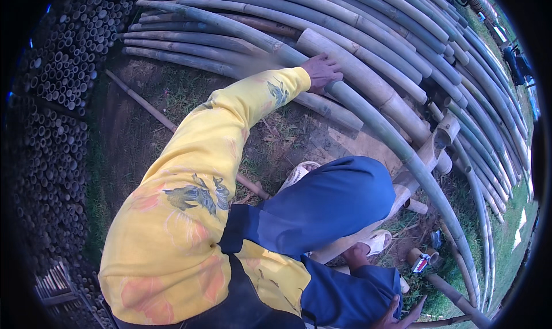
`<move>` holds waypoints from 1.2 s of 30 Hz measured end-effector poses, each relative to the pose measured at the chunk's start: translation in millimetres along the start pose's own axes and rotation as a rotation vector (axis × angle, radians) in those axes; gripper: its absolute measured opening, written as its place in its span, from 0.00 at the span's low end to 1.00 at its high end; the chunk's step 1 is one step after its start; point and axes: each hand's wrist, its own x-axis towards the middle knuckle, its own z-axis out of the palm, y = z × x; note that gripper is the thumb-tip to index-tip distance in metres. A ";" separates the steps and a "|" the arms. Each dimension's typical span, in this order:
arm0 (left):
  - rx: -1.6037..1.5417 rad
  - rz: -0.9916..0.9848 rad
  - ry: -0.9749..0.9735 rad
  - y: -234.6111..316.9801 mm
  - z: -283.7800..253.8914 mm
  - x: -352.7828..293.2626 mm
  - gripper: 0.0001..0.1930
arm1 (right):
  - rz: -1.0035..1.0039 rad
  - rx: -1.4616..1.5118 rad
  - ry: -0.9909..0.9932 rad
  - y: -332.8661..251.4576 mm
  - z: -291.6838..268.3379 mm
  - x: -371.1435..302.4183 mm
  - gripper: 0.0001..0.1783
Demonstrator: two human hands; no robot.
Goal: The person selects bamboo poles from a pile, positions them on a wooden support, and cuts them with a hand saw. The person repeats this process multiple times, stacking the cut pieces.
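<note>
My left hand [322, 72], at the end of a yellow patterned sleeve, is closed over a long grey-green bamboo pole [397, 142]. This pole curves in the view from the upper left to the lower right. Against the far side of the hand lies a thicker, paler bamboo pole [351, 67], its wide end facing the upper left. Low in the picture, beside my right leg, my right hand [398, 316] has its fingers spread and nothing visible in them. A bamboo support piece [430, 151] lies under the poles near my knee.
Many bamboo poles [368, 24] are piled along the far side and right. Stacked bamboo ends [80, 59] fill the left. A thin pole [144, 102] lies on the ground. Near my sandalled foot [376, 243] are short bamboo pieces and a small red-and-white object [421, 263].
</note>
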 end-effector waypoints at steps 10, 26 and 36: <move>-0.579 -1.618 0.238 97.3 128.5 -259.1 0.37 | -0.318 0.167 -0.369 -32.4 29.9 59.4 0.32; -1.029 -2.231 0.149 170.6 252.9 -330.9 0.28 | -0.505 0.164 -0.449 -76.0 64.0 52.7 0.35; -2.039 -1.371 1.485 42.0 71.2 -226.9 0.24 | -0.712 0.441 -0.953 -168.8 113.1 147.2 0.41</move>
